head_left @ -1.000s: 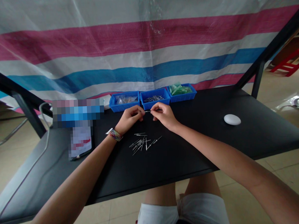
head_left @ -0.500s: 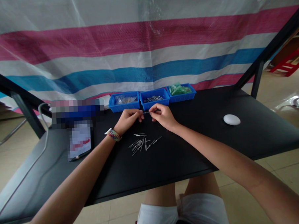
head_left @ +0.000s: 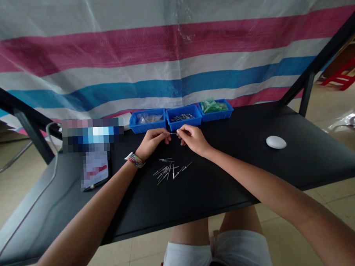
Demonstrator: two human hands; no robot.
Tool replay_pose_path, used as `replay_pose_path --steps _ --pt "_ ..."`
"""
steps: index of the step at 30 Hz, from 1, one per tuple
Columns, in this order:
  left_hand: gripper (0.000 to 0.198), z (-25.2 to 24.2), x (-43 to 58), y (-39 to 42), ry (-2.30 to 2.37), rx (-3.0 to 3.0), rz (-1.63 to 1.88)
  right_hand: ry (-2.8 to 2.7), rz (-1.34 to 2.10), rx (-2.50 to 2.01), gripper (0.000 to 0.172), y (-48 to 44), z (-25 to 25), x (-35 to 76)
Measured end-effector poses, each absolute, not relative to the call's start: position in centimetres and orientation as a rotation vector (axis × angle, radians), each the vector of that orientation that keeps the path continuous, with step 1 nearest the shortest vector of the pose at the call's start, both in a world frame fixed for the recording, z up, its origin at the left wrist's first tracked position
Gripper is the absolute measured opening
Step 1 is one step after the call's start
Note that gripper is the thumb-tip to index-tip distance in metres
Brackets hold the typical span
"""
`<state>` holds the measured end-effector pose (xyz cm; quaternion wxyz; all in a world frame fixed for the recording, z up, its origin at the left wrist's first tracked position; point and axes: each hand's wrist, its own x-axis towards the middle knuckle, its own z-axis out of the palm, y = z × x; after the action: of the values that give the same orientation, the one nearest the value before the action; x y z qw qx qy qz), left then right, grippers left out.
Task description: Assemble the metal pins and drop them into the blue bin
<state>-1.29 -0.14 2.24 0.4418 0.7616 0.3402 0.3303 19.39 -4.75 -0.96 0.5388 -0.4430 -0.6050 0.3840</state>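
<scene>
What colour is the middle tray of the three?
The middle tray is blue, seen best in the head view.

At mid-frame, the left grip (head_left: 153, 142) and right grip (head_left: 194, 140) cover both ends of a thin metal pin (head_left: 173, 133), its details too small to tell. Coarse squares mask an object (head_left: 92, 131) at centre left and much of the phone (head_left: 96, 170) below it. The clear bag (head_left: 150, 118) in the leftmost blue tray (head_left: 147, 129) is too blurred to show its contents. The top edge cuts off the striped sheet (head_left: 173, 39), the right edge the red stool (head_left: 344, 74).
</scene>
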Motion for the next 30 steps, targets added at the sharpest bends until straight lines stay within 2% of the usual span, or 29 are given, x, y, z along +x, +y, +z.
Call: replay_pose_path --steps 10,17,20,26,30 --pt "0.046 2.05 -1.08 -0.08 0.876 1.918 0.812 -1.387 0.993 -0.968 0.021 -5.00 -0.58 19.45" --pt "0.037 2.37 -1.15 -0.02 0.845 1.929 0.819 -1.434 0.986 -1.012 0.045 -5.02 -0.34 19.31" --pt "0.033 2.50 -1.13 -0.10 0.860 1.914 0.818 -1.451 0.991 -0.998 0.048 -4.89 -0.44 19.28" --pt "0.033 2.68 -1.01 -0.32 0.866 1.910 0.817 -1.444 1.006 -0.999 0.046 -4.85 -0.51 19.37" --pt "0.041 2.62 -1.07 -0.15 0.854 1.955 0.821 -1.424 0.997 -1.023 0.034 -4.82 -0.64 19.46"
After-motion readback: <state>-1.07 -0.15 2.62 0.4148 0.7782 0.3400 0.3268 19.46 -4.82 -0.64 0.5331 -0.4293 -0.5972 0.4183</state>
